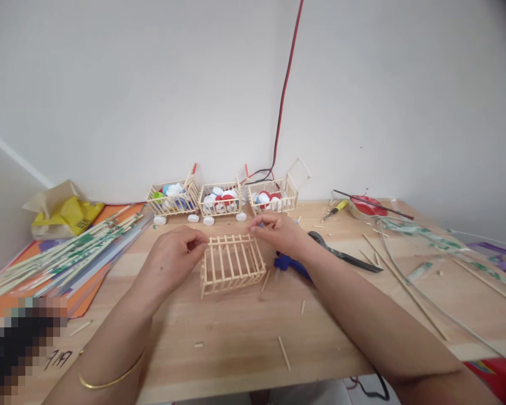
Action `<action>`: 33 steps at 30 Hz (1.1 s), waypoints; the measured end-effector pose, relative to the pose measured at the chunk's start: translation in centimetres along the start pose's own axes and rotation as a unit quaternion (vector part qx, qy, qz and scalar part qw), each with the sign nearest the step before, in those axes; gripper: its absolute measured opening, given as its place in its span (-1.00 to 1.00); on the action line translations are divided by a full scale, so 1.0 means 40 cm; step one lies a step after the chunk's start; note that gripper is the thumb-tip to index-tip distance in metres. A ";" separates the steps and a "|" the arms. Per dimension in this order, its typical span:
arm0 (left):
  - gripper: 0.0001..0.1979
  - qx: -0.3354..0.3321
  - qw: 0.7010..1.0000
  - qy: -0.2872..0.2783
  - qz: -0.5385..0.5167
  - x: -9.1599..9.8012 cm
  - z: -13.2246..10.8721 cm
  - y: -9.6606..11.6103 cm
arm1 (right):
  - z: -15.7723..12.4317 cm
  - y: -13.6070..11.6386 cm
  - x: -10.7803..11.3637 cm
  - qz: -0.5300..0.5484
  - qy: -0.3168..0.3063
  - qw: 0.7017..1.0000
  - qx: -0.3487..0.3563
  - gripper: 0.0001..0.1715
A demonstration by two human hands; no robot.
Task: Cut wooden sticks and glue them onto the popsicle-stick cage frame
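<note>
A small basket frame of wooden sticks [231, 264] stands on the wooden table [236, 337] in front of me. My left hand [175, 253] pinches its far left corner with curled fingers. My right hand [278, 232] is closed in a pinch at the frame's far right corner. A blue glue gun [293, 264] lies just under my right wrist.
Three finished stick carts [221, 199] filled with coloured bottle caps line the wall. A bundle of wrapped sticks [67, 253] on orange sheets lies at left, beside a yellow bag [65, 214]. Black cutters [341, 253], a screwdriver [337, 208], a red tape roll [365, 205] and loose sticks lie at right.
</note>
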State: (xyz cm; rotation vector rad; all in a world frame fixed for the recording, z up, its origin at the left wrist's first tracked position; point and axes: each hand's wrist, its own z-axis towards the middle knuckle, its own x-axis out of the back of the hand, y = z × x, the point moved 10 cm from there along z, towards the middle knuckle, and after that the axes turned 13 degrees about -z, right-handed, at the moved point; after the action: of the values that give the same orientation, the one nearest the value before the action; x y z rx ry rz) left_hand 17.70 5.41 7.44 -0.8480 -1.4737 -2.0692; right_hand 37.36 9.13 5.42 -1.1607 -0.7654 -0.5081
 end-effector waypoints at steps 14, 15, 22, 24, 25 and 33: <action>-0.79 0.003 1.000 -0.004 -0.011 0.000 0.000 0.000 | -0.023 0.036 -0.035 0.036 -0.076 0.996 -0.018 -0.89; -0.78 0.002 1.000 -0.003 -0.013 0.000 0.000 -0.001 | -0.023 0.035 -0.036 0.037 -0.077 0.996 -0.019 -0.90; -0.78 -0.014 1.000 -0.001 -0.001 0.001 0.001 0.006 | -0.030 0.037 -0.047 0.052 -0.095 0.994 -0.030 -0.90; -0.77 -0.025 1.000 -0.003 0.000 -0.001 0.001 0.008 | -0.030 0.039 -0.048 0.051 -0.095 0.994 -0.029 -0.90; -0.77 -0.033 0.999 -0.004 -0.001 -0.002 0.000 0.009 | -0.030 0.041 -0.048 0.051 -0.095 0.994 -0.028 -0.90; -0.78 -0.054 0.999 -0.007 -0.004 -0.003 0.001 0.006 | -0.025 0.056 -0.058 0.059 -0.092 0.994 -0.006 -0.89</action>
State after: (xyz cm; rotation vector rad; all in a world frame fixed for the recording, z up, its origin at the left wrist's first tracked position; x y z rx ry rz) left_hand 17.98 5.38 7.52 -0.8992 -1.3845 -2.1704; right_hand 37.73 8.87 2.07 -1.2677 -0.8460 -0.3100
